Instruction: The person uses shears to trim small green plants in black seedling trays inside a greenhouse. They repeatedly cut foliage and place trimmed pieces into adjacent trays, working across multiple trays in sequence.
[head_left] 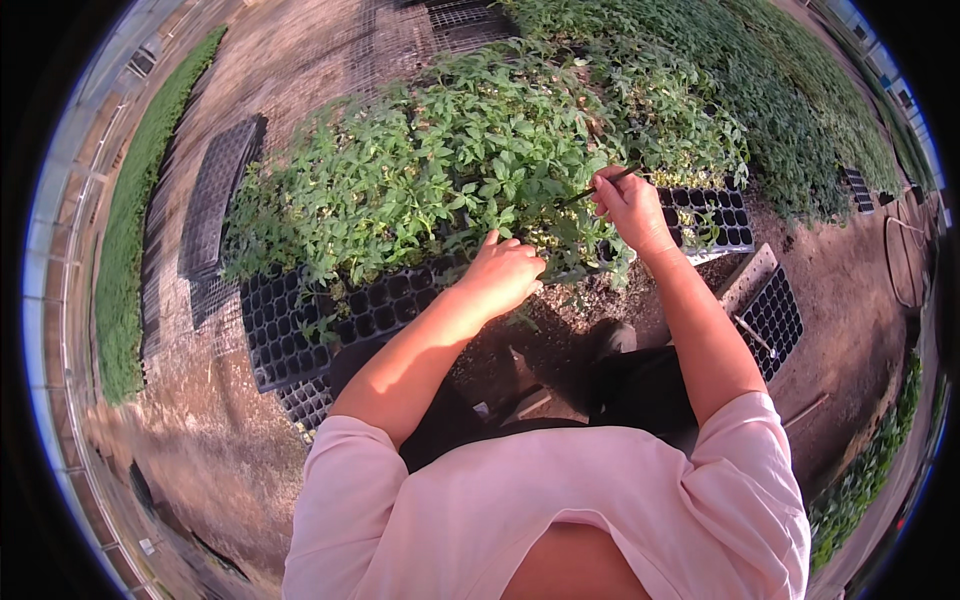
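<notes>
A dense bed of leafy green seedlings [400, 180] grows in black plug trays [385, 303] in front of me. My right hand [632, 208] is closed in a pinch on a thin dark stick [590, 194], whose lower end points left into the leaves. At the near edge of the seedlings is my left hand [503, 277], its fingers curled and the tips partly lost among leaves. Whatever those fingers hold is hidden. Bare tray cells show left of my left hand. Another stretch of black tray [705, 215] with yellowed leaves lies just right of my right hand.
A stack of black trays [222, 190] stands at the left on mesh. One more cell tray [772, 322] lies on the ground at the right, beside a pale block [748, 280]. More plants [790, 130] fill the far right; a green strip [130, 260] runs along the left.
</notes>
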